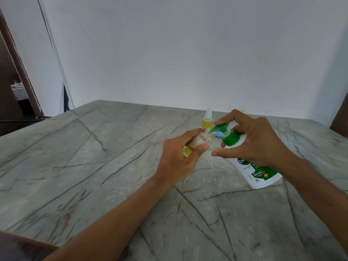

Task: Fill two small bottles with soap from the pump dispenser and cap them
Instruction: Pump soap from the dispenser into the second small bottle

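our left hand grips a tilted bottle at the pump, which our right hand curls round.

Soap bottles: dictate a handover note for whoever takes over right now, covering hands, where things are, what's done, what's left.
The left hand grips the small bottle, uncapped and tilted, its mouth at the nozzle of the pump dispenser.
The right hand arches over the pump head, index fingertip on top, thumb free.
The second small bottle stands capped on the table behind them, with yellow liquid inside: looks done.
Left: finish filling the held bottle, then cap it. A blue piece by the pump's neck may be its cap; cannot tell.
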`<state>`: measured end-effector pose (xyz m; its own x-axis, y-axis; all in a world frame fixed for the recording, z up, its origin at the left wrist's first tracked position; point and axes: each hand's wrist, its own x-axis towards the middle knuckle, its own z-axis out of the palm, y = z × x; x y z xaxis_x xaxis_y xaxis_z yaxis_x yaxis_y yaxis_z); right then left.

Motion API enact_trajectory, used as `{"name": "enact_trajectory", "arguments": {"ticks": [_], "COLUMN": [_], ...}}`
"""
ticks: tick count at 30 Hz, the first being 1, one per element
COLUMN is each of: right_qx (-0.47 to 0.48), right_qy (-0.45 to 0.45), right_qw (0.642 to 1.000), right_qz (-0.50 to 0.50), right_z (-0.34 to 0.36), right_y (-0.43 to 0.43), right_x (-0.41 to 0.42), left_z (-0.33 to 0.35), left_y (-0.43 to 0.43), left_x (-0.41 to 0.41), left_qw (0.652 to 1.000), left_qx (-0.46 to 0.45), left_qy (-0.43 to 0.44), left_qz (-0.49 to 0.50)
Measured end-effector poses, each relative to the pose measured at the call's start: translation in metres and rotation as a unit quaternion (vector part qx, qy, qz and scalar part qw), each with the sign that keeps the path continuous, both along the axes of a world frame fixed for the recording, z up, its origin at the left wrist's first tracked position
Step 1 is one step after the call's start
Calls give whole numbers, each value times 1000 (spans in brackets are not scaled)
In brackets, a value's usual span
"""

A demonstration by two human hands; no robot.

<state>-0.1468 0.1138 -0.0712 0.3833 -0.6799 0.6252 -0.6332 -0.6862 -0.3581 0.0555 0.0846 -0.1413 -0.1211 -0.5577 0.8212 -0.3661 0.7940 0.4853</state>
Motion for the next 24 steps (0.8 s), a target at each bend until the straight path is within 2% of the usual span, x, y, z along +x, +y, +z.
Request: {"name": "enact_trajectory", "arguments": {"ticks": [17,24], "right_qx": [-23,-23], "right_qy": [19,1], "right_qw": [1000,1000], "right_qz": [-5,1], "right_z": [-1,-3], "right_y": [-2,-1], "right_x": [-5,-2], "left_z": [0,0], "left_y": [-3,-1], "left_x": [1,0], "left_qw": [999,998], "left_qx": [-30,-48], "left_qy": [-20,-29], "left_qz": [9,-4]}}
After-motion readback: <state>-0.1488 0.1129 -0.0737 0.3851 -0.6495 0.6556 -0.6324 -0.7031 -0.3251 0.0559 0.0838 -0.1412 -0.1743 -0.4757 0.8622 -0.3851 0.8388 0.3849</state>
